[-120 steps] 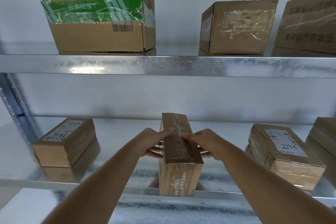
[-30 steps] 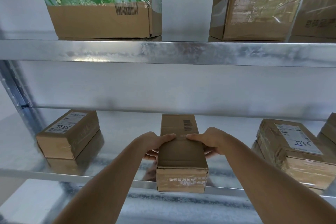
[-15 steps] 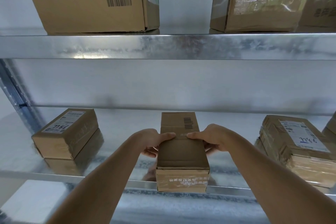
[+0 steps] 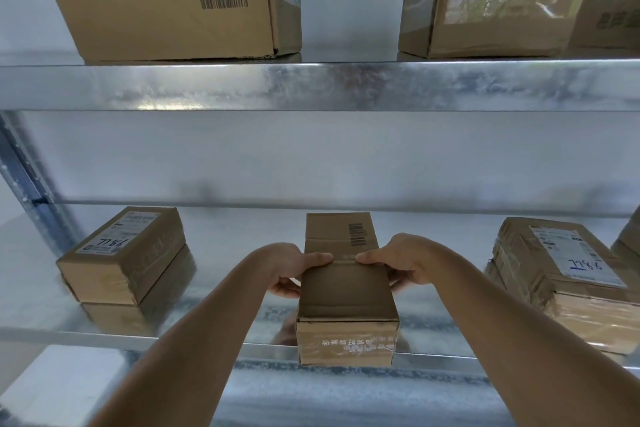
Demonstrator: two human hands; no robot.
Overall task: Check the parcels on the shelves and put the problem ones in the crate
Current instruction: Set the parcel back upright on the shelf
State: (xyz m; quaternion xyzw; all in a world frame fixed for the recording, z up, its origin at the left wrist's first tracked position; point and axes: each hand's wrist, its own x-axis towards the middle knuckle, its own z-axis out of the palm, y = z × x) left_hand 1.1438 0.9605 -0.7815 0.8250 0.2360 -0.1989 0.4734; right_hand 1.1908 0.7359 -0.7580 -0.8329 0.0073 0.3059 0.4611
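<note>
Both hands (image 4: 346, 262) grip parcel (image 4: 346, 291) sides, thumbs on top; long axis front-to-back, apparently lying flat on shelf (image 4: 214, 329).

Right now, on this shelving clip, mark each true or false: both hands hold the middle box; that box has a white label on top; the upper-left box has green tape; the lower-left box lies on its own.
1. Both hands hold the middle box. True: the left hand and right hand grip its sides.
2. It has a white label on top. False: only a printed barcode shows.
3. The upper-left box has green tape. True.
4. The lower-left box lies on its own. False: it rests on another box.
</note>
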